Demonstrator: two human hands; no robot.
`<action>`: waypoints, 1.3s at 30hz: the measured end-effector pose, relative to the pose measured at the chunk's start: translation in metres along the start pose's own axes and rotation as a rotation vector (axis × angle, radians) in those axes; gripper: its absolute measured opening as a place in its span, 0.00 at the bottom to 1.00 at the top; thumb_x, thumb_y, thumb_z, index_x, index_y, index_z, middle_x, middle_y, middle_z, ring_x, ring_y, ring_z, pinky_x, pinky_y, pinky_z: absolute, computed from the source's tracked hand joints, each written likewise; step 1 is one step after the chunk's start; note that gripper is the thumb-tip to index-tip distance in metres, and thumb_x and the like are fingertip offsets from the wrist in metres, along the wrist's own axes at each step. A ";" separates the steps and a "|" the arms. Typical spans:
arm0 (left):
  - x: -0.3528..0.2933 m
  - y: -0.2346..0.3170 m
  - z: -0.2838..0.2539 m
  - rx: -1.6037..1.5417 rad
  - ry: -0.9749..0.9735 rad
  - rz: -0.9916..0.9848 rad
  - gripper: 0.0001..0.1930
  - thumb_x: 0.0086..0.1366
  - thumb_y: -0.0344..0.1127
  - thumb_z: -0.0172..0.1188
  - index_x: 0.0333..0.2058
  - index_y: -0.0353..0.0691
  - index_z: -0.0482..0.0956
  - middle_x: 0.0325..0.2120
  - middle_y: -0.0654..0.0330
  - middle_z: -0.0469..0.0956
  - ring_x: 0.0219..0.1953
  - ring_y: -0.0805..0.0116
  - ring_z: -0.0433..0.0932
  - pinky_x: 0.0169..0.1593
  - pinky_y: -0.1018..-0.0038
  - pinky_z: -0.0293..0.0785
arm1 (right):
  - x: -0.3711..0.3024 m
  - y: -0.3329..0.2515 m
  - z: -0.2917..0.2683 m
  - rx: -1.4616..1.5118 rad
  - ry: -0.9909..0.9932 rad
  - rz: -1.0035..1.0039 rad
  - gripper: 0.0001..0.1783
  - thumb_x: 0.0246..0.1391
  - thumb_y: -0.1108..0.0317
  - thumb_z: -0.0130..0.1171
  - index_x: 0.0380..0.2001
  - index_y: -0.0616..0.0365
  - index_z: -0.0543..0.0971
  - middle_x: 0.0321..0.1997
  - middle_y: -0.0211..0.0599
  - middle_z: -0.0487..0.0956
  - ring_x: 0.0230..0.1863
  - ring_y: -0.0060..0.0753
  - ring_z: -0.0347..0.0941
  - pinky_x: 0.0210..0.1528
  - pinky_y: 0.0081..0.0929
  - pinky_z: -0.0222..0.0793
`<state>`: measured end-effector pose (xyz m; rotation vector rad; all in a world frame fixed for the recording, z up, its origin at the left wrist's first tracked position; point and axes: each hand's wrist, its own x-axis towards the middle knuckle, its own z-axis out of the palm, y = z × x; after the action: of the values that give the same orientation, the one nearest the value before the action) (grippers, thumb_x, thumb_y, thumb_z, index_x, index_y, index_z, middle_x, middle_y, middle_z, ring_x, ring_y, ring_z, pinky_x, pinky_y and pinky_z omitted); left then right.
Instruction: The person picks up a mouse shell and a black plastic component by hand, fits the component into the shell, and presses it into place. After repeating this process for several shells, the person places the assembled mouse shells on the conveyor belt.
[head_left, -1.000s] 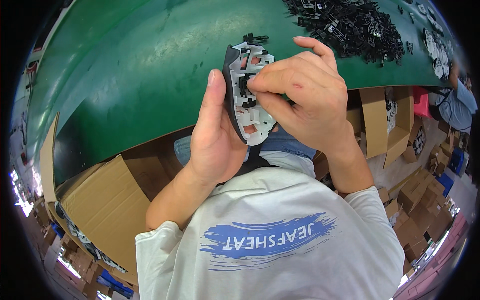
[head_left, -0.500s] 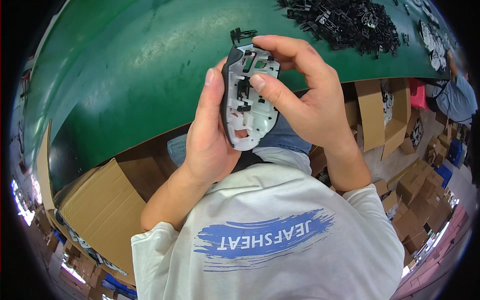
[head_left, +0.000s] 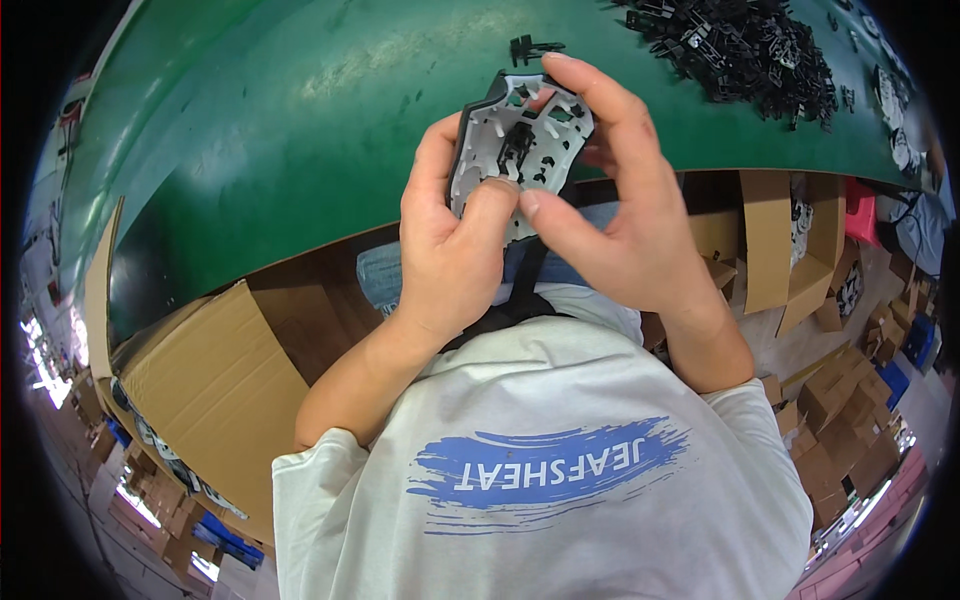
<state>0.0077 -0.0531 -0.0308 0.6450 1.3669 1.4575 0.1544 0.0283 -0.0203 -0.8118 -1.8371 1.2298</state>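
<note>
In the head view, a pale grey plastic frame (head_left: 520, 140) with many cut-outs and a dark rim is held up between both hands, over the near edge of the green table (head_left: 270, 150). The left hand (head_left: 455, 245) is wrapped around the frame's left side from below, its thumb pressed flat on the frame's lower face. The right hand (head_left: 625, 215) is closed on the frame from the other side: its fingers arch over the top edge, and its thumb lies on the lower face, just beside the left thumb. A small black clip (head_left: 516, 143) is seated in the middle of the frame, above both thumbs.

Just beyond the fingertips of the right hand, a single black part (head_left: 533, 46) lies on the table. Further up and to the right of the right hand, a heap of black plastic parts (head_left: 740, 45) is spread out. Below and to the left of the left hand, a closed cardboard box (head_left: 215, 385) is seen. To the right of the right forearm, open cartons (head_left: 790, 250) are stacked.
</note>
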 end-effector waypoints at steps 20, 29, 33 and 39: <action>-0.007 -0.022 -0.003 0.394 0.001 0.330 0.23 0.70 0.20 0.51 0.63 0.29 0.69 0.52 0.55 0.81 0.50 0.71 0.79 0.57 0.72 0.76 | -0.007 0.014 0.009 -0.270 -0.046 -0.245 0.42 0.53 0.82 0.63 0.73 0.66 0.67 0.68 0.44 0.78 0.55 0.41 0.80 0.56 0.32 0.79; 0.003 -0.016 -0.002 0.326 -0.014 0.270 0.22 0.71 0.21 0.50 0.63 0.29 0.69 0.47 0.54 0.83 0.47 0.70 0.81 0.54 0.73 0.78 | 0.003 0.008 0.009 -0.067 -0.105 -0.026 0.43 0.57 0.80 0.60 0.77 0.67 0.61 0.69 0.62 0.72 0.69 0.55 0.73 0.70 0.39 0.69; 0.004 0.005 -0.001 0.220 -0.086 -0.013 0.24 0.74 0.26 0.53 0.67 0.31 0.68 0.50 0.57 0.82 0.48 0.71 0.82 0.50 0.74 0.80 | 0.013 0.014 -0.001 0.135 -0.188 0.240 0.46 0.59 0.80 0.61 0.79 0.65 0.56 0.69 0.53 0.73 0.68 0.43 0.73 0.69 0.34 0.70; -0.001 0.048 -0.001 -0.147 -0.178 -0.313 0.26 0.79 0.42 0.50 0.69 0.35 0.67 0.50 0.54 0.84 0.44 0.65 0.87 0.33 0.64 0.88 | 0.024 -0.021 -0.021 0.794 -0.317 0.671 0.54 0.63 0.78 0.65 0.84 0.61 0.45 0.73 0.48 0.68 0.70 0.36 0.70 0.72 0.34 0.67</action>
<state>-0.0070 -0.0481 0.0146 0.4327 1.1523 1.2050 0.1580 0.0506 0.0109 -0.8034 -1.0999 2.4100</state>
